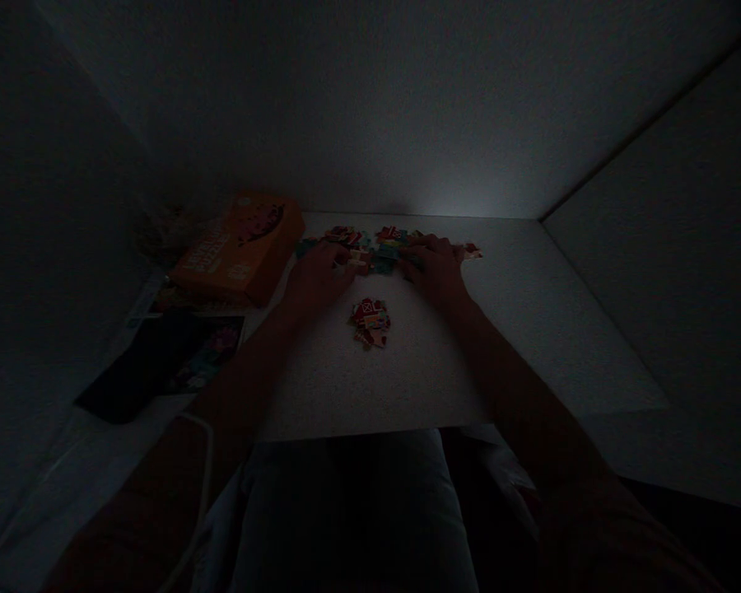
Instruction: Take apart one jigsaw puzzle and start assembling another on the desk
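1. The small joined group of red jigsaw pieces (369,323) lies on the white board (407,387), near the middle. Its long axis goes away from the person, a little tilted.
2. Colourful loose pieces (390,236) spread side to side behind it, near the orange box (238,247).
3. The left hand (318,276) and the right hand (435,268) lie palm down at these loose pieces, fingers forward. The picture is dark, so I cannot tell if they grip anything.

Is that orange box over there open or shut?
Shut, it seems: the orange box shows a whole printed top with no flap raised, though dim light hides seams.
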### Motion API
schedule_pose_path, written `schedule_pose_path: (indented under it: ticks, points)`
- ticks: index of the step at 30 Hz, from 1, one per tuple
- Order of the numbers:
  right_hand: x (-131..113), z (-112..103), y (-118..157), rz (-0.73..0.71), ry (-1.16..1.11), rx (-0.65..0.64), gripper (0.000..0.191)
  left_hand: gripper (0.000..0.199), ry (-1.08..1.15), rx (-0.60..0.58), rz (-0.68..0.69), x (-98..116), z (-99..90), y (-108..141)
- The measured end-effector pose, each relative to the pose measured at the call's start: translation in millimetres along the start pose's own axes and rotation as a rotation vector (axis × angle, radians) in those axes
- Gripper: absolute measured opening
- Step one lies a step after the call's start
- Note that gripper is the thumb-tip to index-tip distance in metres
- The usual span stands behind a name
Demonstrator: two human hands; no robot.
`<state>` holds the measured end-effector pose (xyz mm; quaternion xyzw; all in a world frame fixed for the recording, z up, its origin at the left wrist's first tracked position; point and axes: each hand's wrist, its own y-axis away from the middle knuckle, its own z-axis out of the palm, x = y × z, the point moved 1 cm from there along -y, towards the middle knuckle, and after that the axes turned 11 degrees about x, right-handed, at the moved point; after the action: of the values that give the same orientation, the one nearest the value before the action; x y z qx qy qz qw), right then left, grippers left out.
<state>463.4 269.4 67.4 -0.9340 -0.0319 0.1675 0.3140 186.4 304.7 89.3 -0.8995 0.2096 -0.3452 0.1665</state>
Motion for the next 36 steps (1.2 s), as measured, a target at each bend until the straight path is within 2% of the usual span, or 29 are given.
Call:
schedule_pose_path:
  ticks: [3, 6, 9, 12, 15, 18, 20, 24, 29, 36]
  points:
    - [8.3, -0.9, -5.9, 0.082, -0.12, 0.143, 0.029, 0.017, 0.006, 0.003, 0.022, -1.7, -0.1, 0.5]
    - [18.4, -0.5, -12.5, 0.187, -0.392, 0.242, 0.038, 0.02, 0.004, 0.004, 0.033, -3.2, -0.6, 1.0]
    - [22.0, -1.0, -17.1, 0.25, -0.666, 0.261, 0.049, 0.033, -0.015, -0.009, 0.048, -4.5, -0.8, 1.2]
    - [16.2, -6.2, -18.3, 0.204, -0.781, 0.224, 0.054, 0.057, -0.057, -0.038, 0.065, -6.4, 0.3, 1.2]
    - [5.1, -12.6, -15.7, 0.124, -0.762, 0.071, 0.054, 0.073, -0.096, -0.056, 0.069, -9.0, 2.6, 1.1]
    - [-4.9, -15.3, -10.7, 0.052, -0.63, -0.162, 0.05, 0.077, -0.112, -0.053, 0.07, -11.1, 4.6, 1.2]
    - [-7.7, -14.7, -8.2, 0.06, -0.536, -0.234, 0.05, 0.077, -0.11, -0.055, 0.069, -11.3, 5.2, 1.6]
    - [-6.8, -11.6, -6.8, 0.103, -0.465, -0.189, 0.056, 0.069, -0.112, -0.054, 0.064, -8.9, 5.1, 2.4]
    - [-10.6, -8.2, -4.7, 0.042, -0.343, -0.178, 0.051, 0.072, -0.108, -0.069, 0.054, -4.4, 7.2, 1.9]
    - [-13.4, -3.9, -1.9, -0.036, -0.234, -0.167, 0.046, 0.048, -0.097, -0.048, 0.048, 2.1, 9.2, 0.9]
